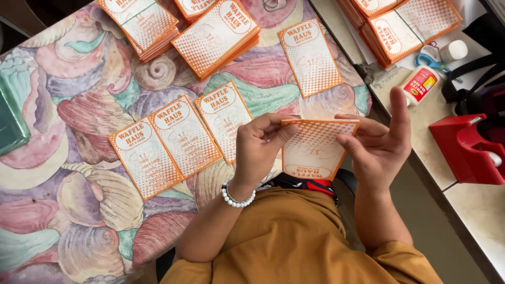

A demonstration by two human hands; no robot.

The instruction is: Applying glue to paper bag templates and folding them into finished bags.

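Orange-and-white card (314, 150) held near the body, pinched between left hand (258, 147) fingers at its left edge and right hand (380, 143) fingers at its right. Three cards (179, 137) laid out on bench (79, 173); stacks (215, 34) waiting farther off.

Card (315, 150): orange-and-white rectangular printed card, orange border, halftone dot pattern fading to white, white oval label at its lower end. Held off the table (79, 173), between left hand (258, 147) and right hand (376, 144), print upside down to the viewer. Top edge roughly level, face tilted toward the camera. Left fingers pinch the upper left corner; right fingers grip the upper right edge. Card sits just right of the three-card row (181, 137) lying flat on the table.
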